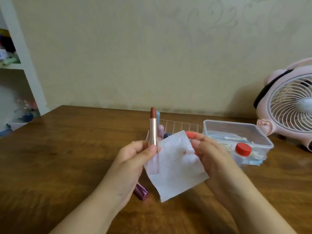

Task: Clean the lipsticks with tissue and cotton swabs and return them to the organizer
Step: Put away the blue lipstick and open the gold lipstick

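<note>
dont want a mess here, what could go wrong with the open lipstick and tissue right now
1. The lipstick in the left hand is uncapped and extended; pressing hard could smear or snap it.
2. The tissue, pinched only by the right hand, hangs loose and may brush the tip.

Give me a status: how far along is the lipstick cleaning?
Done: can't confirm any lipstick finished. A purple cap lies on the table.
In hand: left hand holds the uncapped lipstick upright, bullet extended; right hand holds a tissue beside it, apparently not touching the bullet.
Left: wiping, cotton swabs in the clear box look untouched, capping, return to the organizer, where other lipsticks stand.
</note>
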